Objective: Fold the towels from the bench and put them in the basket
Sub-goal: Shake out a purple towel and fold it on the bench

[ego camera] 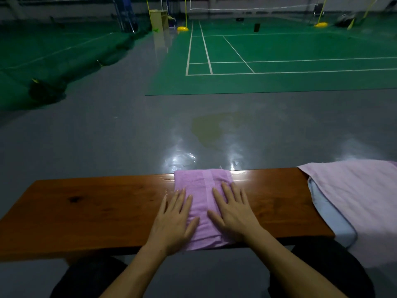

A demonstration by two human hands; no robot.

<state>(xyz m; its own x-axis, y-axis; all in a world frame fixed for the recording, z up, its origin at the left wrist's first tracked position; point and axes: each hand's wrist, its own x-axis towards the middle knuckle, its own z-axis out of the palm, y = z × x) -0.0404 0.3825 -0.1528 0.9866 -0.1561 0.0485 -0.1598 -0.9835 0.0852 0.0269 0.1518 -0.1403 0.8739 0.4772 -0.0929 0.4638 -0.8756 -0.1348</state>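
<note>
A folded purple towel [203,186] lies across the middle of the brown wooden bench [96,211], reaching from its far edge to its near edge. My left hand [175,220] lies flat with straight fingers on the towel's left edge, partly on the bench. My right hand [233,211] presses flat on the towel's right half. On the bench's right end a pale pink towel [354,194] is spread over a light blue towel [330,218]. No basket is in view.
Beyond the bench lies shiny grey floor [129,130] with a yellowish patch [212,130]. Farther off is a green badminton court [279,61] with white lines, nets and yellow post bases [183,29]. Dark trouser legs [90,278] show below the bench.
</note>
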